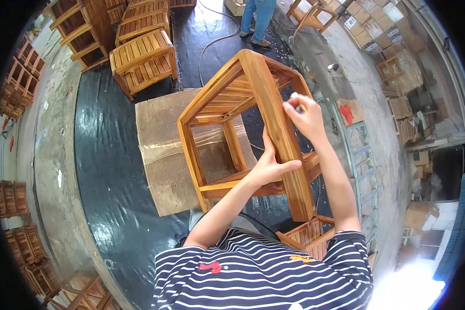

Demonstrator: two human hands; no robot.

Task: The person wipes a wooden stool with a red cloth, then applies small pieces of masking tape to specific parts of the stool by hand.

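Observation:
A slatted wooden side table (271, 98) is tilted in front of me, its wide smooth board facing up towards me. My left hand (268, 166) is wrapped round the near part of that board, thumb on top and fingers along its left edge. Beside the board's right edge, my right hand (306, 118) is closed in a pinch. A small white thing (294, 96) shows at those fingertips; its kind is too small to tell.
Flattened cardboard (163, 150) lies under the table on black sheeting (113, 170). Finished slatted tables (142, 59) stand at the back left. A hose (204, 57) runs across the floor near another person's legs (258, 18). Boxes (374, 26) are stacked at the right.

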